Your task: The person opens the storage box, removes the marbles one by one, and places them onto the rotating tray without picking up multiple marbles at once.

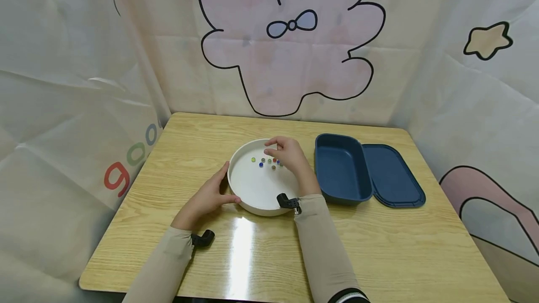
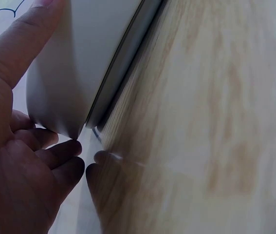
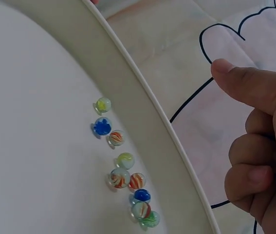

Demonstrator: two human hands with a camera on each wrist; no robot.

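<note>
A round white dish (image 1: 261, 191) with a raised rim stands on the table. Several glass marbles (image 1: 261, 165) lie on its floor toward the far side, some clear with coloured swirls, some blue, as the right wrist view shows. My left hand (image 1: 210, 196) holds the dish by its left side, thumb along the near wall and fingers bent against the outside. Over the far right part of the dish is my right hand (image 1: 290, 155). Its index finger and thumb are apart with nothing seen between them; in the right wrist view the other fingers (image 3: 252, 151) are curled.
To the right of the dish stands a deep dark blue box (image 1: 342, 169), its inside bare. A flat blue lid (image 1: 393, 176) lies against its right side on the wooden table (image 1: 400, 247). Printed cloth (image 1: 286, 74) hangs behind and at both sides.
</note>
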